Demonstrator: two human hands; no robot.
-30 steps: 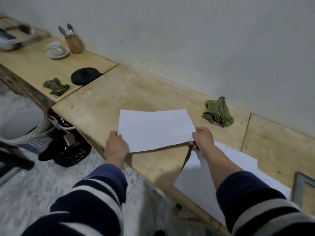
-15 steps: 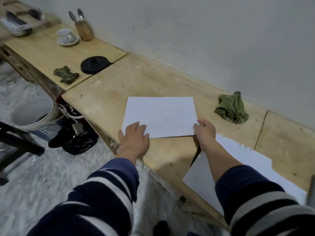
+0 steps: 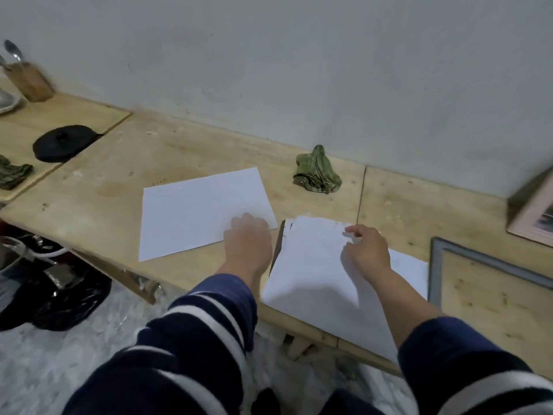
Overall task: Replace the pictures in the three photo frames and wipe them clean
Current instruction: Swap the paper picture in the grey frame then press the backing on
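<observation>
Right hand (image 3: 366,250) pinching the torn top edge of the paper pad (image 3: 314,280); left hand (image 3: 248,238) resting on the near corner of the loose sheet (image 3: 203,211), fingers too blurred to tell how spread. Could tear the next page crookedly if pulled with the pad unsteadied. Grey frame (image 3: 437,265) just right of the right hand, pink frame (image 3: 532,217) beyond, green cloth (image 3: 317,172) farther back. Half a second ago, sheet still held by the right hand; now released, lying flat.
</observation>
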